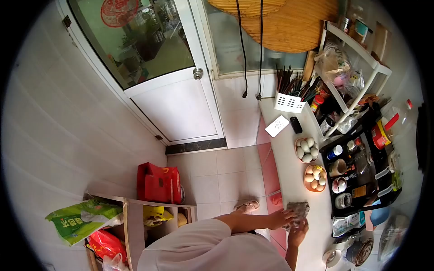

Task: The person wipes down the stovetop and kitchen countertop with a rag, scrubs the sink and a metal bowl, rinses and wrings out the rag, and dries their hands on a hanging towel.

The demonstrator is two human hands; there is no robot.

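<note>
A grey-brown cloth (298, 208) lies bunched at the front edge of the white countertop (294, 183). My left hand (282, 219) reaches in from the left, its fingers closed on the cloth's near left part. Just below it, my right hand (297, 233) comes up from the bottom of the view and grips the cloth's lower end. The hands are close together, and part of the cloth is hidden by the fingers. Farther along the counter sit a basket of brown eggs (315, 178) and a basket of pale eggs (307, 150).
A black rack of jars (357, 176) lines the counter's right side. Farther back are a white chopstick holder (289, 103), a white card (277, 126) and a small black object (296, 124). A red bag (158, 183) stands on the floor by the shelf (134, 230). The door (176, 104) is shut.
</note>
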